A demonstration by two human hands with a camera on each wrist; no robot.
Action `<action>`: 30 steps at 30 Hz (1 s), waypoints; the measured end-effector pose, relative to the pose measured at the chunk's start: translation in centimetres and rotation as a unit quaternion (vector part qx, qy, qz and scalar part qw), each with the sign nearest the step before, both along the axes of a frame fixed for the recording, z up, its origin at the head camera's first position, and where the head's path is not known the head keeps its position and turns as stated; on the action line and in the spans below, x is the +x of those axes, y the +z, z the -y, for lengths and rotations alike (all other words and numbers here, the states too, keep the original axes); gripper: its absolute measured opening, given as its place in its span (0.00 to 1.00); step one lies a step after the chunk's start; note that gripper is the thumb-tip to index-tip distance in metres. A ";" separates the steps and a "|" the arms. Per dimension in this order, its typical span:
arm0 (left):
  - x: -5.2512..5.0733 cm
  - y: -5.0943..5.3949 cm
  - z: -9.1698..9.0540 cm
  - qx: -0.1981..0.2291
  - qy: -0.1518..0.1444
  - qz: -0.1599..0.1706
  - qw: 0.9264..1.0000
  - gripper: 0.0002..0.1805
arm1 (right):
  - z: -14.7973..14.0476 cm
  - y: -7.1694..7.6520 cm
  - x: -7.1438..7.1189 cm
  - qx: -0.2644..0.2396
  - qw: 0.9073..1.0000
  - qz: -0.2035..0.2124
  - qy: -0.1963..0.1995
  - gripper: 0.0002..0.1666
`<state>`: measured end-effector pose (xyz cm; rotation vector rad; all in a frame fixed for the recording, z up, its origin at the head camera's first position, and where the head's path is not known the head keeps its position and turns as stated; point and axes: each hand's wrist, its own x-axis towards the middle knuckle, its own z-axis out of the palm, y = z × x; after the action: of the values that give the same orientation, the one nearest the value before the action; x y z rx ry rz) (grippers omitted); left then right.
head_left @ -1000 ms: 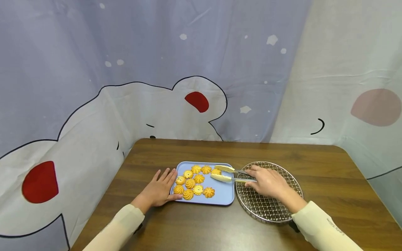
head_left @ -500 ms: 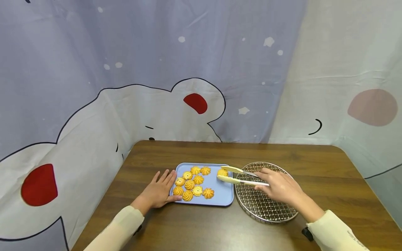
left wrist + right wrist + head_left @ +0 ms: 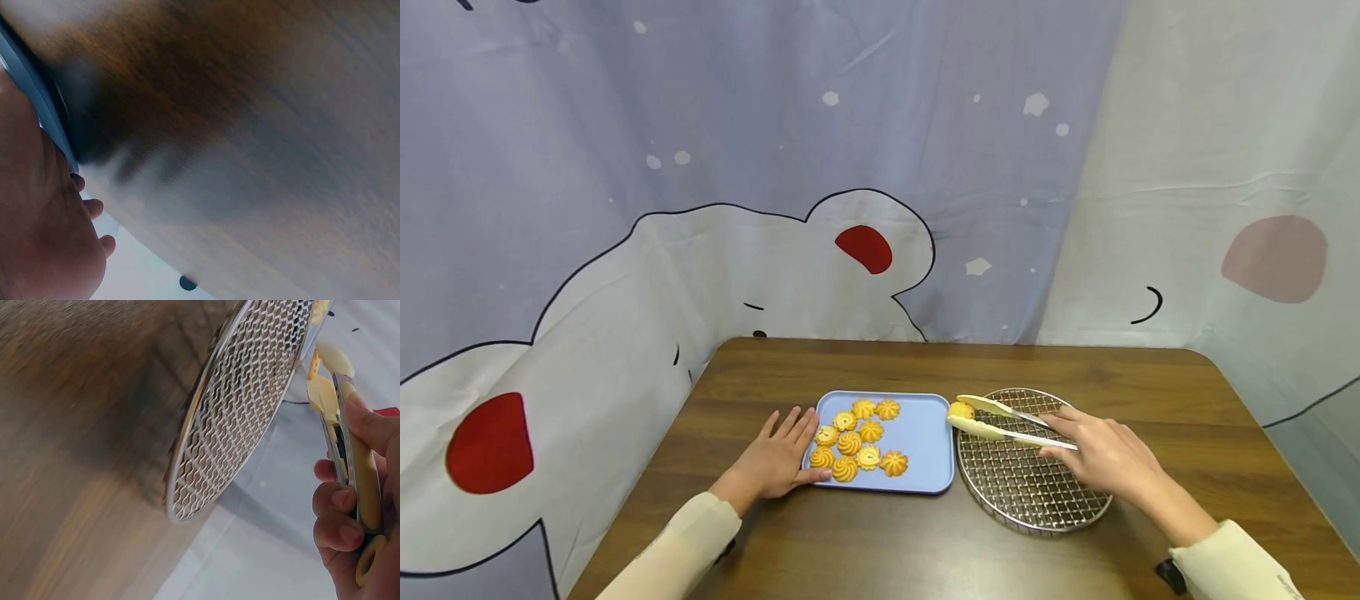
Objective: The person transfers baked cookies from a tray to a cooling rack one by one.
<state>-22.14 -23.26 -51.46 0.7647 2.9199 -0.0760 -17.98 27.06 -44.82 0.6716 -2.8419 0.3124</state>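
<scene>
My right hand (image 3: 1102,451) grips a pair of tongs (image 3: 1009,433) with cream-coloured tips and metal arms. Between the tips is a golden piped cookie (image 3: 961,410), above the left edge of a round wire rack (image 3: 1037,487). In the right wrist view the fingers wrap round the tongs' handle (image 3: 362,469), with the rack off to the left. My left hand (image 3: 777,454) rests with straight, spread fingers at the left edge of a blue tray (image 3: 928,458). Several piped cookies (image 3: 847,443) lie on the tray's left part. The left wrist view catches only the hand (image 3: 47,219) and the tray's side.
A brown wooden table (image 3: 880,542) carries the tray and, to its right, the rack. Behind stands a printed curtain (image 3: 1000,167) with a white cartoon bear pattern, close to the table's far edge.
The right hand has moved right, carrying the cookie in the tongs from the tray's upper right to over the rack's left edge. The left hand has stayed at the tray.
</scene>
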 end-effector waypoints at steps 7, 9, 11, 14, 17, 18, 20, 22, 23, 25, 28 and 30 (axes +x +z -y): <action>-0.3 -0.4 0.2 -0.012 0.006 -0.006 1.000 0.57 | -1.6 0.1 0.2 -0.001 1.000 -0.005 -0.019 0.30; -0.3 -0.6 0.3 -0.004 0.003 -0.009 1.000 0.57 | -2.0 0.1 0.3 -0.001 1.000 -0.002 -0.018 0.30; -0.3 -0.6 0.4 -0.001 0.001 -0.010 1.000 0.57 | -2.3 0.1 0.4 -0.001 1.000 0.002 -0.022 0.29; -0.2 -0.5 0.4 0.015 -0.006 -0.011 1.000 0.57 | -2.7 0.1 0.5 -0.002 1.000 0.009 -0.030 0.30; -0.1 -0.4 0.3 0.018 -0.008 -0.011 1.000 0.56 | -3.0 0.1 0.7 0.000 0.999 0.012 -0.038 0.30; -0.1 -0.4 0.3 0.017 -0.009 -0.012 1.000 0.57 | -3.2 0.1 0.7 0.000 0.999 0.013 -0.040 0.30; -0.1 -0.4 0.3 0.016 -0.006 -0.011 1.000 0.56 | -3.4 0.1 0.7 -0.001 0.999 0.010 -0.042 0.30; -0.1 -0.4 0.3 0.013 -0.005 -0.011 1.000 0.56 | -3.7 0.1 0.7 0.000 0.999 0.006 -0.043 0.30; -0.1 -0.5 0.2 0.010 -0.003 -0.011 1.000 0.57 | -3.8 0.0 0.7 0.000 0.999 0.003 -0.043 0.30; -0.2 -0.6 0.2 0.002 0.001 -0.010 1.000 0.57 | -4.0 -0.1 0.7 0.000 0.999 -0.002 -0.041 0.30; -0.2 -0.7 0.2 -0.012 0.005 -0.009 1.000 0.57 | -4.2 -0.2 0.7 0.000 0.999 -0.005 -0.041 0.30; -0.3 -0.7 0.2 -0.009 0.004 -0.008 1.000 0.56 | -4.4 -0.2 0.8 -0.001 0.999 -0.005 -0.041 0.30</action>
<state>-22.41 -23.44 -52.15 0.7523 2.9328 -0.1086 -17.21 31.42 -45.02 0.5516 -2.8506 0.2976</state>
